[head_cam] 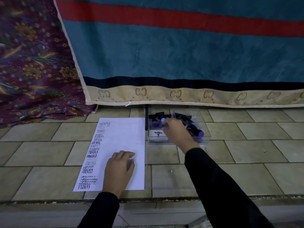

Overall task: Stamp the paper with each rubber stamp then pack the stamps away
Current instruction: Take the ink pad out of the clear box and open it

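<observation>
Fingers (pixel 167 124) of the right hand (pixel 177 132): bent down into a clear plastic box (pixel 206 137), tips meeting a purple-capped stamp (pixel 155 124) at the box's left side; whether they pinch it or only touch it cannot be told, as the knuckles cover the contact. Fingers (pixel 130 154) of the left hand (pixel 120 167): loosely curved, lying flat on the paper (pixel 125 134) and gripping nothing; judged to be a hold-down, keeping the sheet from sliding on the smooth floor. Stamps (pixel 195 128): black bodies with purple ends, heaped in the box without order. Box: set touching or just beside the paper's right edge, a placement that keeps the reach short; a white label reading "Artline" (pixel 158 134) on its near left wall. Paper: white sheet, lengthwise away from the person, with a column of printed impressions (pixel 93 153) down its left margin (SAMPLE, AIR MAIL, FRAGILE, FAX OUT, AMENDED), most doubled, the rest of the sheet blank. Judgement: stamping far along; the hand in the box either fetches or returns a stamp. Surroundings: tiled floor (pixel 255 153); teal rug with a red stripe (pixel 181 55) hanging behind; floral cloth (pixel 32 63) at far left.
</observation>
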Action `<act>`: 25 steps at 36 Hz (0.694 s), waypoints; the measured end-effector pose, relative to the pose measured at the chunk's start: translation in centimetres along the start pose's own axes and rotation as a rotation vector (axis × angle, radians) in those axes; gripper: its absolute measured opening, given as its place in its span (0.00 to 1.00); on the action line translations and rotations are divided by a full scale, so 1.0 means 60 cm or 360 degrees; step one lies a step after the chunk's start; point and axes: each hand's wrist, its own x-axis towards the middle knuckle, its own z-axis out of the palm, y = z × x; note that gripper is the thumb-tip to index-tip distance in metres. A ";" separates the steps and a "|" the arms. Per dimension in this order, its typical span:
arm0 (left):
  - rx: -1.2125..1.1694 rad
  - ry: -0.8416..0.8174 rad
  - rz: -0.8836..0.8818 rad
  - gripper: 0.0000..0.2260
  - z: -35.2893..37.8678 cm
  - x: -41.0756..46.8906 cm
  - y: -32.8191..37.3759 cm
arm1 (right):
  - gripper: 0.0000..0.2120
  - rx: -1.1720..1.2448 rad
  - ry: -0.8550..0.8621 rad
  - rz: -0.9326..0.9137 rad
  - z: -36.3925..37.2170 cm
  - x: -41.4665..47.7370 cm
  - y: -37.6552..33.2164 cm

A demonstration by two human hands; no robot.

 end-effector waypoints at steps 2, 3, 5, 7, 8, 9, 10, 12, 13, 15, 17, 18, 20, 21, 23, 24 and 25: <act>0.0014 0.0000 0.0005 0.08 0.003 0.001 -0.003 | 0.10 -0.0096 -0.0056 0.0017 0.010 0.017 -0.003; 0.0004 -0.0002 -0.0001 0.08 0.003 0.002 -0.003 | 0.09 -0.0127 -0.0075 0.0034 0.013 0.024 -0.003; -0.0013 -0.0021 -0.0012 0.09 0.002 0.004 -0.005 | 0.09 -0.0155 -0.0137 0.0081 0.017 0.035 -0.004; -0.0034 -0.0052 -0.0014 0.10 0.001 0.006 -0.007 | 0.09 -0.0190 -0.0209 0.0106 0.020 0.044 -0.003; -0.0049 -0.0067 -0.0018 0.10 0.001 0.007 -0.009 | 0.09 -0.0215 -0.0245 0.0113 0.021 0.046 -0.003; -0.0064 -0.0079 -0.0020 0.10 0.000 0.008 -0.010 | 0.08 -0.0237 -0.0274 0.0117 0.023 0.048 -0.002; -0.0075 -0.0088 -0.0021 0.10 0.000 0.008 -0.011 | 0.06 -0.0250 -0.0300 0.0128 0.025 0.048 -0.002; -0.0090 -0.0100 -0.0021 0.10 0.000 0.008 -0.013 | 0.03 -0.0279 -0.0356 0.0129 0.030 0.048 0.001; -0.0097 -0.0102 -0.0024 0.10 0.001 0.007 -0.013 | 0.04 -0.0295 -0.0372 0.0128 0.033 0.048 0.003; -0.0119 -0.0101 -0.0030 0.10 0.001 0.007 -0.014 | 0.05 -0.0306 -0.0381 0.0118 0.036 0.050 0.005; -0.0155 -0.0101 -0.0048 0.09 0.002 0.007 -0.015 | 0.10 -0.0295 -0.0389 0.0121 0.035 0.052 0.005; -0.0177 -0.0101 -0.0059 0.09 0.002 0.007 -0.016 | 0.11 -0.0280 -0.0402 0.0127 0.034 0.052 0.005; -0.0215 -0.0093 -0.0075 0.09 0.003 0.006 -0.017 | 0.09 -0.0268 -0.0423 0.0112 0.033 0.055 0.006; -0.0227 -0.0089 -0.0078 0.09 0.003 0.006 -0.018 | 0.07 -0.0267 -0.0432 0.0102 0.033 0.055 0.007; -0.0239 -0.0077 -0.0074 0.09 0.003 0.004 -0.018 | 0.06 -0.0262 -0.0456 0.0093 0.032 0.056 0.007; -0.0243 -0.0070 -0.0070 0.09 0.003 0.004 -0.019 | 0.06 -0.0243 -0.0464 0.0095 0.031 0.056 0.007; -0.0247 -0.0064 -0.0067 0.09 0.004 0.003 -0.019 | 0.07 -0.0214 -0.0467 0.0102 0.031 0.057 0.008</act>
